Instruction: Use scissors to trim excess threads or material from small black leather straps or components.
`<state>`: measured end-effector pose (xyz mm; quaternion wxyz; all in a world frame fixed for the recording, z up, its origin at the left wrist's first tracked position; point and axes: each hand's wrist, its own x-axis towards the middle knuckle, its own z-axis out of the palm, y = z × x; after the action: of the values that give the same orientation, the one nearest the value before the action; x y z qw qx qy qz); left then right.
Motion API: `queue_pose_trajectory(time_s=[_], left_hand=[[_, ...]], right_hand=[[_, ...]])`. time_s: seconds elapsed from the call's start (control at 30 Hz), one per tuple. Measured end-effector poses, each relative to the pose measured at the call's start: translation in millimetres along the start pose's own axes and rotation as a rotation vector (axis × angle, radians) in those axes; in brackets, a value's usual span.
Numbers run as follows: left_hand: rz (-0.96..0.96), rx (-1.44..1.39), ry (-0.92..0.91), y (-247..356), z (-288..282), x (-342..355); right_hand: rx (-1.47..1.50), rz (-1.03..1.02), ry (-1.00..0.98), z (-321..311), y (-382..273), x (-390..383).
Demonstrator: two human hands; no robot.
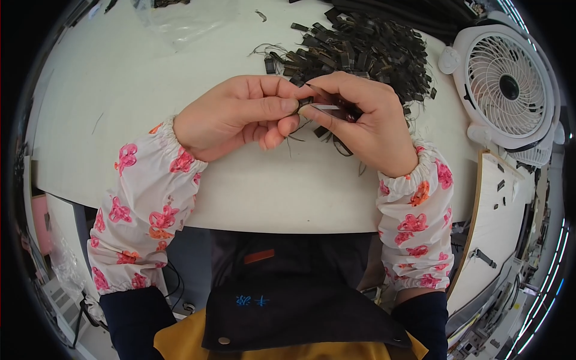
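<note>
My left hand (231,114) pinches a small black fabric tab (305,102) between thumb and forefinger, its other fingers curled beneath. Wrapped round a small pair of thread snips (349,113), my right hand (377,117) meets the left one at the tab. A silvery blade shows by the right thumb; most of the snips is hidden in the palm. Thin dark threads hang below the fingers. Just beyond my hands lies a big heap of similar black tabs (366,51) with loose threads, and a few stray ones show beneath the right hand.
A white fan (509,87) stands at the right edge of the white table (288,204). Clear plastic (177,24) lies at the far left. A lower pale board (489,234) at the right carries small black bits. Single threads are scattered about.
</note>
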<state>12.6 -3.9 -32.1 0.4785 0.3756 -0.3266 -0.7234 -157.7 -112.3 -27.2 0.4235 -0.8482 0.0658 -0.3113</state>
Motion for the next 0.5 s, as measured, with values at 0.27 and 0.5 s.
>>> queue_pose_trajectory(time_s=[0.27,0.5], left_hand=[[0.115,0.434,0.215,-4,16,0],[0.169,0.395,0.373,-2,17,0]], right_hand=[[-0.115,0.118,0.058,3,-5,-1],[-0.353,0.072,0.257,0,-5,0]])
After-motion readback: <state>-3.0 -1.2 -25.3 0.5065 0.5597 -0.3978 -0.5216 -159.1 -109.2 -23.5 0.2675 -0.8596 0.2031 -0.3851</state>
